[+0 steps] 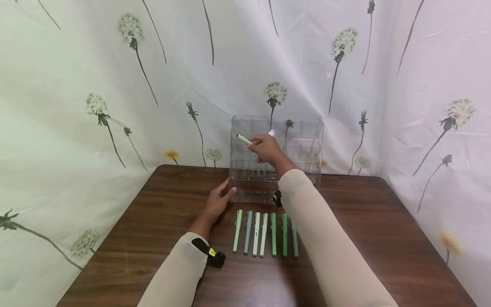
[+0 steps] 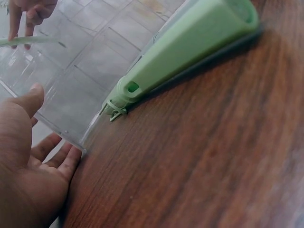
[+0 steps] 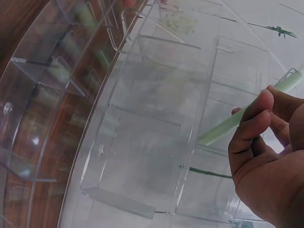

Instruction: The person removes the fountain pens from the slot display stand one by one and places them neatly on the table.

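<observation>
A pale green pen (image 1: pixel 243 139) is pinched between the thumb and fingers of my right hand (image 1: pixel 266 148), before the upper tiers of a clear plastic organizer (image 1: pixel 245 172). In the right wrist view the pen (image 3: pixel 223 129) slants across the clear compartments, its clip toward the upper right. My left hand (image 1: pixel 217 204) holds the organizer's lower left side, thumb in front and the other fingers (image 2: pixel 59 154) at the far side of its edge. Several pens lie side by side in front of the organizer, among them a light green pen (image 1: pixel 237 232) and a dark green pen (image 1: pixel 284 235).
The organizer stands near the back of a brown wood-grain table (image 1: pixel 153 221). Behind and beside the table hangs a white curtain (image 1: pixel 238 51) printed with dandelions. The right forearm sleeve (image 1: pixel 326 230) passes close to the rightmost grey-blue pen (image 1: pixel 294 241).
</observation>
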Motion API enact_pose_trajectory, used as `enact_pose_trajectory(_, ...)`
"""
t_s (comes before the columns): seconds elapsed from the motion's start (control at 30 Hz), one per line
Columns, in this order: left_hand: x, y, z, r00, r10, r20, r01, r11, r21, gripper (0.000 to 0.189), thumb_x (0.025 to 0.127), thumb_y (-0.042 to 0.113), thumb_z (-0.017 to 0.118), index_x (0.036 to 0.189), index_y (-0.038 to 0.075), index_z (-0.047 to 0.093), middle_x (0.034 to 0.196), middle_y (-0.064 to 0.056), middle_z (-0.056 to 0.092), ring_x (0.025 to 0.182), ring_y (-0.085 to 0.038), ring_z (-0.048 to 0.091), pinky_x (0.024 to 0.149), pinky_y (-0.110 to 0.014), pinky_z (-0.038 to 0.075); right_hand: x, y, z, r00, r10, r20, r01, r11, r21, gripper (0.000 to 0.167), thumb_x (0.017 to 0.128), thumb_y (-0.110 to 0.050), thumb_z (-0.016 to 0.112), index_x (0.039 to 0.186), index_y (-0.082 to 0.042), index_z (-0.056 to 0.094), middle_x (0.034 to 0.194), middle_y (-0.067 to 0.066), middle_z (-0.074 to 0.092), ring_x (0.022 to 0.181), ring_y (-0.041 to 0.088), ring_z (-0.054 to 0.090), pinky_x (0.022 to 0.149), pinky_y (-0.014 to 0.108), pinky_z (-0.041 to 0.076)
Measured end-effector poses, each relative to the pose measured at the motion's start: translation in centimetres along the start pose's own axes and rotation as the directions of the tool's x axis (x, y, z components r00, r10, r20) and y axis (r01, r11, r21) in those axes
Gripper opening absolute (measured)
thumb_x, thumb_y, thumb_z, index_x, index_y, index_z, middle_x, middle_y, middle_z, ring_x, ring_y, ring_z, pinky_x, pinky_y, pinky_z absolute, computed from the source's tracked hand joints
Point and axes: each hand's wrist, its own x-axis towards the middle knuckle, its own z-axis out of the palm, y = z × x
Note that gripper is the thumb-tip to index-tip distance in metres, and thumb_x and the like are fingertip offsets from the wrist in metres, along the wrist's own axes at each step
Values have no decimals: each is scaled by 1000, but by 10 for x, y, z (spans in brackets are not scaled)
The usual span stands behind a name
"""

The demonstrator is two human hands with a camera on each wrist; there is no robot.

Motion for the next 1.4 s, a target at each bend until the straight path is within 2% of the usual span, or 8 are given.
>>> enact_pose_trajectory(0.27,-1,2,0,1000,-5,-5,5,1000,-14,70,110,38,69,171,23,39,176,-14,40,164,-37,37,132,-58,34,4,2,6,1000,15,-27,-15,1000,14,38,112,-24,67,147,-11,68,145,20,67,60,19,65,59,29,54)
enact_pose_trajectory(0.47,1,0,1,1000,-4,-10,4,1000,-1,68,111,35,67,171,23,39,176,-13,40,165,-37,36,133,-58,33,3,-1,6,998,32,-56,-30,999,37,33,110,-21,69,140,-9,72,143,19,70,56,13,61,60,30,55)
enact_pose_trajectory(0.63,0,1,2,1000,-15,-11,15,1000,-6,68,110,36,69,171,24,40,176,-13,40,164,-37,36,133,-58,33,2,-4,4,997,27,-67,-24,999,43,31,109,-19,70,137,-7,73,139,20,71,55,12,61,59,30,55)
enact_pose_trajectory(0.83,0,2,2,1000,-6,-13,5,1000,-7,68,110,37,69,171,22,41,174,-15,42,162,-38,40,132,-57,35,4,-5,0,994,-10,-111,11,1000,9,32,110,-20,70,138,-7,73,138,18,70,56,12,62,64,32,54)
enact_pose_trajectory(1.0,0,1,1,1000,-6,-16,6,1000,-15,69,110,37,69,170,23,41,175,-15,42,163,-37,39,132,-57,34,4,-9,-3,990,-42,-132,41,999,-7,34,110,-23,70,141,-11,73,140,16,68,55,12,62,59,31,50)
enact_pose_trajectory(1.17,0,1,2,1000,-6,-6,6,1000,-9,70,110,38,68,171,22,39,177,-13,38,166,-37,33,134,-57,30,0,-15,-9,989,-61,-136,58,998,-29,35,110,-25,69,143,-13,72,136,13,70,55,14,61,56,31,47)
enact_pose_trajectory(1.4,-1,2,2,1000,2,-9,-2,1000,-13,69,111,36,67,172,20,39,176,-15,39,165,-38,34,134,-58,32,-3,-27,-22,980,-115,-164,111,993,-29,35,110,-25,70,143,-15,73,132,11,68,56,14,58,57,31,50)
